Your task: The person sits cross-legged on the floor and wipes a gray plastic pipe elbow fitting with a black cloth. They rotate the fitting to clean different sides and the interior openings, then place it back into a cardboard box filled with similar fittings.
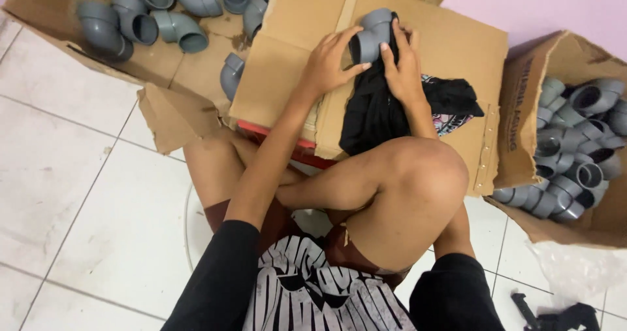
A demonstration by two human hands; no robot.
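Note:
Both my hands hold one grey plastic pipe elbow (pixel 371 34) over a flattened cardboard sheet (pixel 457 50) that lies across my lap. My left hand (pixel 326 60) grips the elbow's left side with fingers spread over it. My right hand (pixel 401 63) presses a black cloth (pixel 375 112) against the elbow's right side. The cloth hangs down from the elbow toward my raised right knee (pixel 418 174).
Several grey pipe elbows (pixel 150 17) lie on opened cardboard at the upper left. A cardboard box (pixel 522 109) at the right holds several more elbows (pixel 575 148). White floor tiles (pixel 72 174) spread to the left. Black scraps (pixel 555 315) lie at the lower right.

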